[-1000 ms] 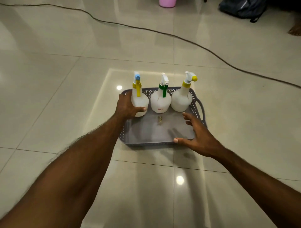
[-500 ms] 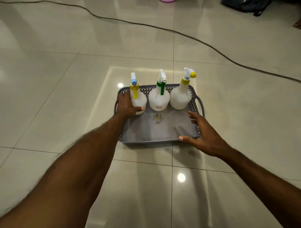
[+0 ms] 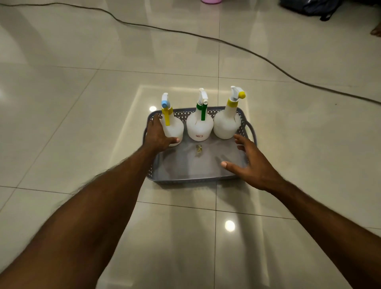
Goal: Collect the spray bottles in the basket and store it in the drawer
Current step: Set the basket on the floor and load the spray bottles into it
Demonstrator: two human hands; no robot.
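A grey perforated basket [image 3: 185,179] sits on the tiled floor. Three white spray bottles stand upright in a row along its far side: the left bottle [image 3: 174,129] has a blue nozzle and yellow trigger, the middle bottle [image 3: 199,127] a green trigger, the right bottle [image 3: 226,123] a yellow nozzle and collar. My left hand [image 3: 157,135] wraps the left bottle's side, thumb at its base. Over the basket's near right corner hovers my right hand [image 3: 252,164], fingers spread and holding nothing.
A small bit of debris [image 3: 199,149] lies on the basket floor. A dark cable [image 3: 226,42] crosses the floor behind. A pink container [image 3: 211,1] and a dark bag [image 3: 309,7] sit at the far edge. No drawer is in view.
My right hand has slid from the basket's near edge towards its right side and over the rim. My left hand stays on the left bottle. The view has shifted slightly.
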